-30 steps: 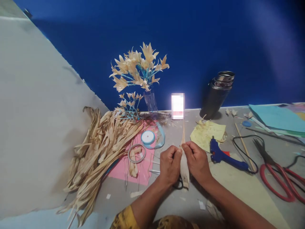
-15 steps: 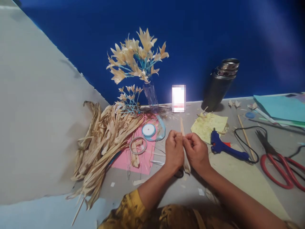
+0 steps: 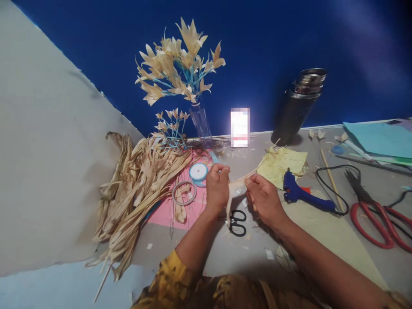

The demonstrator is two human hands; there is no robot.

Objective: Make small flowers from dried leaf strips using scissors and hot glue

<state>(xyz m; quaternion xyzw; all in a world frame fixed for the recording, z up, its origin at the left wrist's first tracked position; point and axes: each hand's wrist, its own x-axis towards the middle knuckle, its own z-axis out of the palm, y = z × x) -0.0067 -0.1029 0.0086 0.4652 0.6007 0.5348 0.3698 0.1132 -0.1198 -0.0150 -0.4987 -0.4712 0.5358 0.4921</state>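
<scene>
My left hand (image 3: 217, 189) and my right hand (image 3: 264, 198) pinch a pale dried husk strip (image 3: 234, 188) between them, above the table. The strip is split: one part hangs down from my left fingers, the other runs up and right past my right fingers. Small black scissors (image 3: 237, 222) lie on the table just below my hands. A pile of dried husks (image 3: 135, 189) lies to the left of my left hand. A blue glue gun (image 3: 301, 195) rests to the right of my right hand.
A clear vase of husk flowers (image 3: 180, 73) stands at the back by the blue wall, next to a bright phone screen (image 3: 240, 127) and a dark flask (image 3: 298, 105). Ribbon spool (image 3: 198, 172) and tape ring (image 3: 184, 193) lie on pink paper. Red scissors (image 3: 373, 225) lie at right.
My hands have moved apart and the husk strip has torn into two diverging parts. The black scissors, hidden under my hands before, now show. The camera has tilted slightly.
</scene>
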